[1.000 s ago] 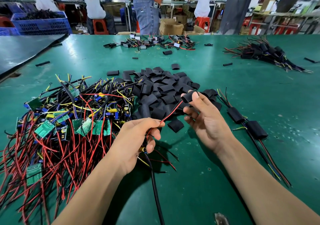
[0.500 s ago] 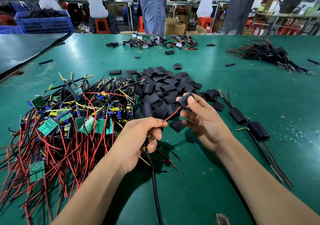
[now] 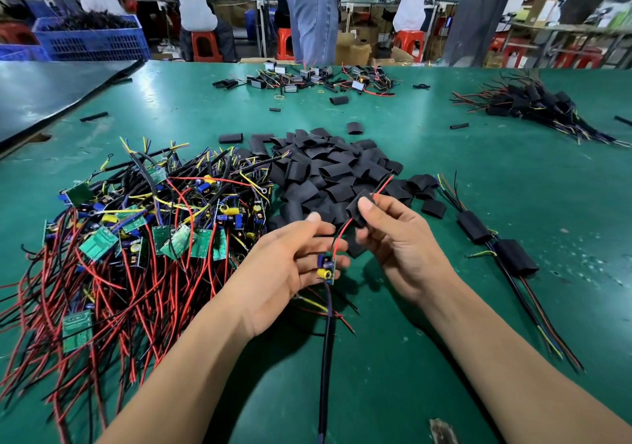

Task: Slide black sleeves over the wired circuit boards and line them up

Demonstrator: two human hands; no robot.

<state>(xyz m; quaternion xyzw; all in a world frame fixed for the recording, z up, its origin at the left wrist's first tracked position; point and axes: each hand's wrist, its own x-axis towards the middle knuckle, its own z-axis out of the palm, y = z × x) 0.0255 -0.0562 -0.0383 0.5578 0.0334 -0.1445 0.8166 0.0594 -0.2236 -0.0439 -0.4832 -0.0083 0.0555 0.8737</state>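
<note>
Fingers (image 3: 371, 212) of right hand (image 3: 400, 248) partly cover black sleeve (image 3: 354, 205).

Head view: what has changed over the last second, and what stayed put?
The right hand slid the black tubular sleeve down the thin red wire toward the left hand; the wire's end now pokes out beyond it. The left hand's grip loosened, exposing the small green circuit board. Unmoved: the heap of loose black sleeves, the tangle of wired boards.

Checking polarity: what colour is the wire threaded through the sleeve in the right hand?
The wire is red, clearest in head view.
</note>
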